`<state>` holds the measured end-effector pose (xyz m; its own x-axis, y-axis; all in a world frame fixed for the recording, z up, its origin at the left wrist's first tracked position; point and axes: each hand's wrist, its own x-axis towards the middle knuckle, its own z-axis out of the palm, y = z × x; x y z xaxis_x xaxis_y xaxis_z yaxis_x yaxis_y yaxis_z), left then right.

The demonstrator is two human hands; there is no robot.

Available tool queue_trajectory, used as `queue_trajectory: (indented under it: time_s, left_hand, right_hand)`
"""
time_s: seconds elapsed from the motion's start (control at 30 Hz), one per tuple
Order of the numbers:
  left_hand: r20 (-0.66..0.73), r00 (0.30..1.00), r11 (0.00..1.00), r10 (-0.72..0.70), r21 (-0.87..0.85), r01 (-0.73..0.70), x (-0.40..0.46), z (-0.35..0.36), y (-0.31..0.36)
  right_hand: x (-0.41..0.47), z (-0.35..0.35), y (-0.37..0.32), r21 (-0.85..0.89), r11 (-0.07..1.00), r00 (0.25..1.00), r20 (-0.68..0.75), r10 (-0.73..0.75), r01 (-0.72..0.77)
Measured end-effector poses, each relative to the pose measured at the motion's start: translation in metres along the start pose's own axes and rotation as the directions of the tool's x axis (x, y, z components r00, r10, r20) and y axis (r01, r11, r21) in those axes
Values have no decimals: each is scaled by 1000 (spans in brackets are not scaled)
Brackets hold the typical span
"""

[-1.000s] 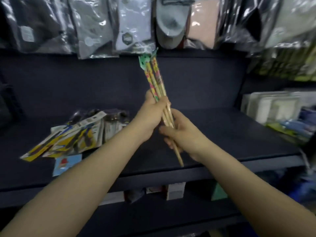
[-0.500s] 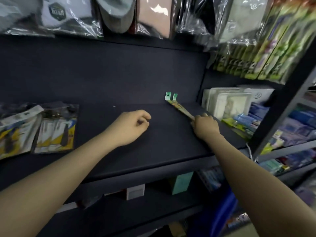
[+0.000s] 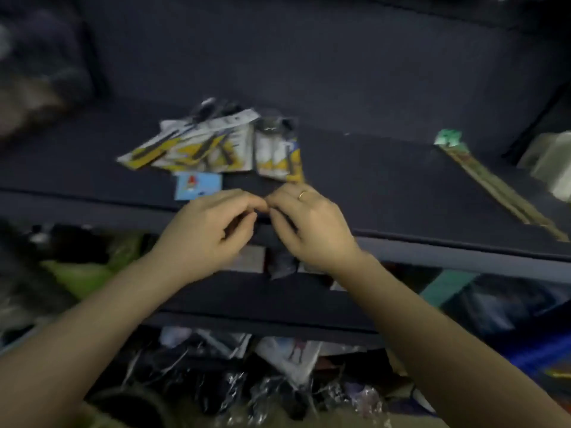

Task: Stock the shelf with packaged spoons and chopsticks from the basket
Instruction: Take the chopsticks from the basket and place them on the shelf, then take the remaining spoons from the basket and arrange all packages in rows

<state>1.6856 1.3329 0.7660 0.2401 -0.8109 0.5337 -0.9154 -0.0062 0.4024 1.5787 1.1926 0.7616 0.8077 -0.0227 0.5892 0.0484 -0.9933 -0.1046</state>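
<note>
The dark shelf point(image 3: 386, 186) holds chopsticks point(image 3: 494, 186) at right; both hands, left point(image 3: 207, 233) and right point(image 3: 309, 227), meet fingertip to fingertip, loosely curled, apparently empty. Next likely: fetching another pack from below.

A dark shelf point(image 3: 386, 186) carries the stocked goods. Packaged chopsticks point(image 3: 494, 186), slim and tan with a green header card at the back end, lie flat near the right end, angled from the rear toward the front right edge. Left of centre, a fanned cluster of packaged utensils point(image 3: 197, 146) on white-and-yellow cards lies flat and overlapping, with one more white-and-yellow pack point(image 3: 278, 156) just beside it on the right. A small blue card point(image 3: 197, 185) rests near the front edge, touching the cluster. Blur hides whether these packs hold spoons.
</note>
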Motion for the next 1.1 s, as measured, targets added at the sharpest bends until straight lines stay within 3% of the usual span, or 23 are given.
queue_trajectory:
  time_s: [0.07, 0.17, 0.27, 0.33, 0.4, 0.6, 0.77, 0.87, 0.93, 1.1]
  left_hand:
    - [-10, 994, 994, -111, 12, 111, -53, -17, -25]
    - [81, 948, 952, -307, 31, 306, -138, -33, -64]
    - [161, 817, 832, -554, 129, 539, -226, -34, -109]
    - [209, 663, 695, -719, 180, 696, -283, -33, -138]
    - [278, 504, 566, -818, 230, 792, -335, -25, -162]
    - [299, 185, 261, -936, 239, 935, -471, 32, -205]
    - [289, 125, 168, -949, 129, 977, -558, 95, -222]
    - [267, 108, 124, -958, 45, 991, -596, 125, -227]
    - [251, 123, 127, -960, 2, 992, -607, 133, -225]
    - [248, 134, 125, -959, -50, 991, -625, 148, -224]
  right_hand:
    - [7, 37, -42, -20, 991, 991, -7, -131, 131]
    - [7, 90, -94, 9, 971, 971, 13, -239, 239]
    - [-4, 153, -140, 168, 976, 926, 329, -185, 135]
    - [-20, 205, -164, 243, 970, 784, 603, -149, -3]
    - [-43, 257, -180, 270, 956, 608, 781, -146, -116]
    - [-145, 400, -231, 125, 911, 181, 982, -57, -393]
    - [-247, 509, -278, -96, 802, -123, 992, 28, -590]
    - [-293, 555, -305, -255, 686, -245, 963, 115, -681]
    - [-309, 574, -314, -327, 646, -283, 943, 175, -690]
    - [-329, 598, -326, -408, 757, -265, 912, 312, -511]
